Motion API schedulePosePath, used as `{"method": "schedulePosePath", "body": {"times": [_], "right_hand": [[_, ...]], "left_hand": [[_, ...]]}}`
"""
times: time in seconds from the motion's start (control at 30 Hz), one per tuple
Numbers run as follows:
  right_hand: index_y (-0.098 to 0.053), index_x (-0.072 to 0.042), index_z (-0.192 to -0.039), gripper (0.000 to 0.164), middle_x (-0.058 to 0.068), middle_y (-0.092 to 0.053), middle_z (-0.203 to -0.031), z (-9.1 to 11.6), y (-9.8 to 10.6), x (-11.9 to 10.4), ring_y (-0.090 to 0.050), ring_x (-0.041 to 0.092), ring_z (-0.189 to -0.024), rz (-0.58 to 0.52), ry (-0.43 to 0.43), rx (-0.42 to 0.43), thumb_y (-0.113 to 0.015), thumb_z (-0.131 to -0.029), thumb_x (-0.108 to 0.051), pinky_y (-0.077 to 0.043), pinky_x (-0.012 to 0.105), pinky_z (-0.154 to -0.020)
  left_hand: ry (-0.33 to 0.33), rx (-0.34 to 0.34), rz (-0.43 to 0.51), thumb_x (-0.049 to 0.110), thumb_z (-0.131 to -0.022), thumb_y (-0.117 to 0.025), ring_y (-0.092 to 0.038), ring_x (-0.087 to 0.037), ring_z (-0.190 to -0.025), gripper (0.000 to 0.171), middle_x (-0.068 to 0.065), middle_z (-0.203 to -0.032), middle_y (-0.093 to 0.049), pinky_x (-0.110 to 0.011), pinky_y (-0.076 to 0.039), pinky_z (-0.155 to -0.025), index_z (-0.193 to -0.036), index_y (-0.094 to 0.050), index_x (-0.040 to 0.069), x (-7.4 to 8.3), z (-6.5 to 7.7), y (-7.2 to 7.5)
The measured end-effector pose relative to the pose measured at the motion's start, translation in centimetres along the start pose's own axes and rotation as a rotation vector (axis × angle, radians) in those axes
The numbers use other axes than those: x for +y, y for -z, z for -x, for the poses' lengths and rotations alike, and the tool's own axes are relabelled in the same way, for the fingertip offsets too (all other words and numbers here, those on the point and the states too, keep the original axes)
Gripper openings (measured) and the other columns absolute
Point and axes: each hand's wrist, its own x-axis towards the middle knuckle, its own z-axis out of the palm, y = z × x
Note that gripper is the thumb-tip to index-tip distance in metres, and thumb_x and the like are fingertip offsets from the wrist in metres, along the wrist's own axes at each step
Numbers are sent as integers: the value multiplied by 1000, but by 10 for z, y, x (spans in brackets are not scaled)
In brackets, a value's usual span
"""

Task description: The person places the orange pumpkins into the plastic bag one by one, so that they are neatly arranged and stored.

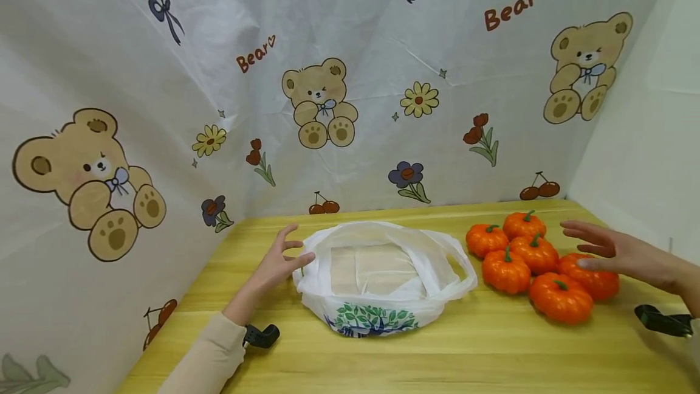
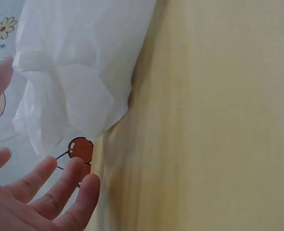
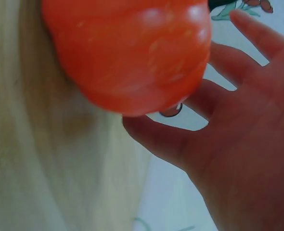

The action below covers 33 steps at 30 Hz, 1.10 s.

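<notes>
A white plastic bag with a green and blue tree print sits with its mouth spread wide; a flat beige rectangle shows inside. At its left side is my left hand, fingers spread and holding nothing; the left wrist view shows the fingertips beside the white plastic. Several small orange pumpkins with green stems are grouped right of the bag. My right hand is at the rightmost pumpkin, fingers apart and not wrapped round it. In the right wrist view, the thumb overlaps the underside of a pumpkin.
Everything stands on a yellow wood-grain table. A pale sheet printed with bears and flowers rises behind and on the left, and a white wall on the right. Black wrist devices are worn below both hands.
</notes>
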Motion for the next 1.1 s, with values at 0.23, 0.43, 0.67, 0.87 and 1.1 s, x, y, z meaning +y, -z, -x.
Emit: {"method": "schedulePosePath", "body": {"times": [0.23, 0.43, 0.67, 0.87, 1.1], "right_hand": [[-21, -9, -164, 73, -50, -37, -134, 2, 2, 14, -39, -28, -116, -74, 8, -48, -61, -103, -9, -48, 17, -80], [-30, -2, -159, 68, -50, -38, -130, 6, 2, 25, -38, -29, -113, -11, -28, -47, -63, -102, -14, -46, 18, -81], [-37, 1, -155, 67, -53, -32, -125, 15, -3, 32, -40, -27, -110, 53, -53, -45, -68, -99, -17, -45, 19, -81], [-39, -2, -155, 72, -53, -30, -127, 18, -7, 34, -39, -27, -111, 83, -11, -15, -74, -94, -13, -45, 17, -81], [-38, -2, -155, 75, -53, -31, -127, 19, -7, 36, -39, -27, -111, 70, -2, -9, -77, -92, -11, -45, 16, -82]], "left_hand": [[30, 26, 8, 45, -93, -76, -60, -46, -124, 82, -22, -152, -50, -55, -53, -102, -159, -32, 23, -4, -1, -3], [73, 17, 57, 45, -91, -78, -56, -42, -132, 84, -23, -152, -49, -53, -53, -103, -159, -34, 22, -7, -2, -7], [123, -42, 207, 34, -94, -77, -68, -27, -104, 77, -23, -136, -56, -38, -62, -78, -157, -36, 22, -13, -2, -14], [132, -59, 256, 24, -98, -73, -68, -22, -94, 69, -20, -123, -61, -35, -62, -73, -158, -39, 20, -15, -1, -16], [153, -54, 335, 19, -102, -67, -66, -19, -87, 59, -16, -117, -63, -33, -59, -68, -156, -43, 18, -19, 1, -17]]}}
